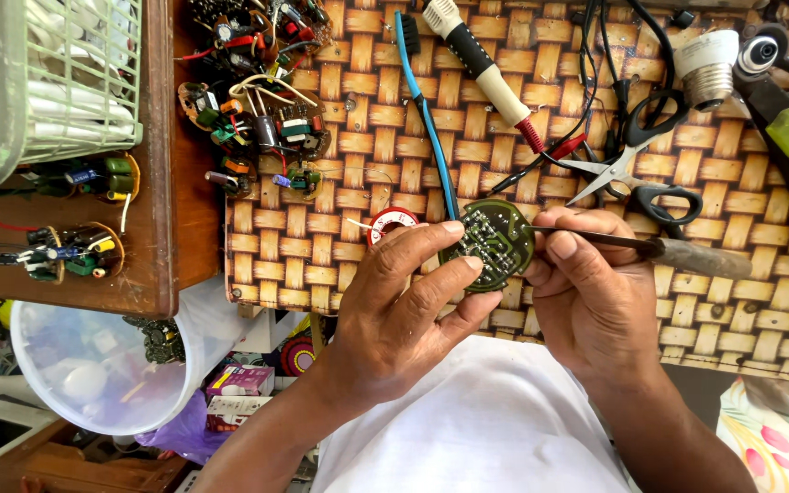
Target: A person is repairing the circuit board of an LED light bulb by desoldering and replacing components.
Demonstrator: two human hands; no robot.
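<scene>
My left hand (405,301) grips a round green circuit board (489,244) by its edge, solder side up, over the near edge of a woven mat (385,146). My right hand (595,292) holds a thin dark tool with a grey handle (678,253), its tip lying on the board's right edge. A small red spool of solder wire (391,221) lies just left of the board, close to my left fingers.
On the mat lie a blue toothbrush (424,110), a soldering iron (481,59), black-handled scissors (636,164), black cables and a lamp base (707,66). Piles of small circuit boards (257,110) sit at the left. A green basket (47,82) and a clear tub (93,365) stand further left.
</scene>
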